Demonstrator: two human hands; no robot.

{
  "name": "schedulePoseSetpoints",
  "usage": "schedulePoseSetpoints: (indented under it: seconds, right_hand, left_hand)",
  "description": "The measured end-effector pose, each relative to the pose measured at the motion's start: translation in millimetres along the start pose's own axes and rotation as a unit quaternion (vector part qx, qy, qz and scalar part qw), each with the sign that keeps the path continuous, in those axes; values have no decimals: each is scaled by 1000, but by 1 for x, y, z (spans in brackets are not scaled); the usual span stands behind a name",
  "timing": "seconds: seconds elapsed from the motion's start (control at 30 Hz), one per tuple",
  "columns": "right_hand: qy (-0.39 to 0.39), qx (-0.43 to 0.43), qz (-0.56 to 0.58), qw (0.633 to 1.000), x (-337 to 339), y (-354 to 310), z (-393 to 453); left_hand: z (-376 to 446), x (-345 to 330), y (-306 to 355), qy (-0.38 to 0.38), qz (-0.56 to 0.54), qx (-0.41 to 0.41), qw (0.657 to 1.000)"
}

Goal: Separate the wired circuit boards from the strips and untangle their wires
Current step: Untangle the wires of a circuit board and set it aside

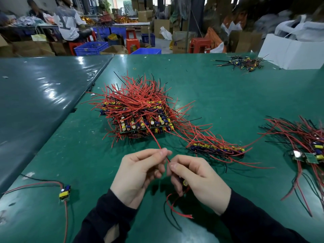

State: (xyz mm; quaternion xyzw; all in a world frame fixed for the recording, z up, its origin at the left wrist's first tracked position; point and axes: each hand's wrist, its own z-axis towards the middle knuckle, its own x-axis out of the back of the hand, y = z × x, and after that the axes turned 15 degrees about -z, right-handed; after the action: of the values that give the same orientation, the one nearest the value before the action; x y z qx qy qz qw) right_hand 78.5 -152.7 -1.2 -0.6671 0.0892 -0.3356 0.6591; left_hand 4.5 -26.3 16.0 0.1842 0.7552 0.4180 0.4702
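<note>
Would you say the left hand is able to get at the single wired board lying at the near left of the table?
Probably yes: bare table lies between the left hand and the single board, but its fingers must first release the red wire.

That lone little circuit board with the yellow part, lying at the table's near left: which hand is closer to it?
Left. The left hand is just to the right of the lone board; the right hand lies further right, beyond the left hand.
</note>
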Motion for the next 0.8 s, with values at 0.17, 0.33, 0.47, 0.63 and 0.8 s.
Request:
schedulePoseSetpoints:
  seconds: [0.17,0.33,0.47,0.63,0.8]
  right_hand:
    - [-2,8,-35,999,-3,0,-2]
    - [7,20,-59,998,-3,1,-1]
    - [8,32,-126,992,-8,4,-2]
    - [12,22,-132,991,-5,7,-3]
    - [-5,25,-139,990,-8,4,-4]
  left_hand:
    - [2,4,7,16,-43,8,999]
    - [3,4,11,21,-128,89,987]
    - [2,5,16,18,-173,143,974]
    - [4,6,13,15,-109,86,990]
    - [0,7,12,-39,-35,20,998]
